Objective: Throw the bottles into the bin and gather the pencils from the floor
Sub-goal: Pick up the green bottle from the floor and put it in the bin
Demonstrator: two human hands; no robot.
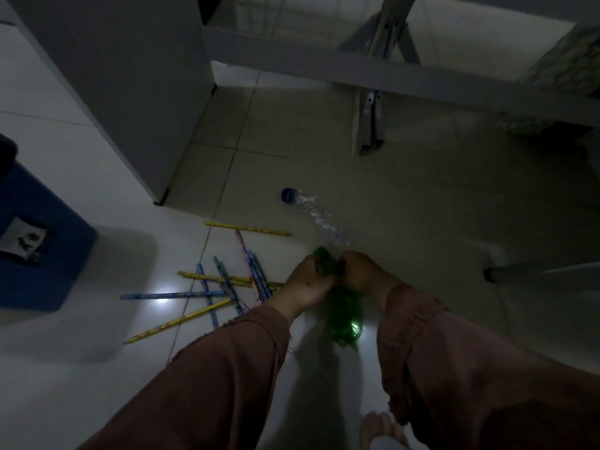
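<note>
Green bottle (344,316) neck hidden by both hands (334,277)

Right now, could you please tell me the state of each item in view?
Green bottle: gripped near its neck by both hands.
Left hand: closed on it.
Right hand: closed on it.
Clear bottle: lying on floor, blue cap on.
Pencils: scattered on floor.
Blue bin: standing at left.

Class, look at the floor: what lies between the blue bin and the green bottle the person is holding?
In the head view, scattered pencils lie on the tiled floor between the blue bin and the green bottle.
</note>
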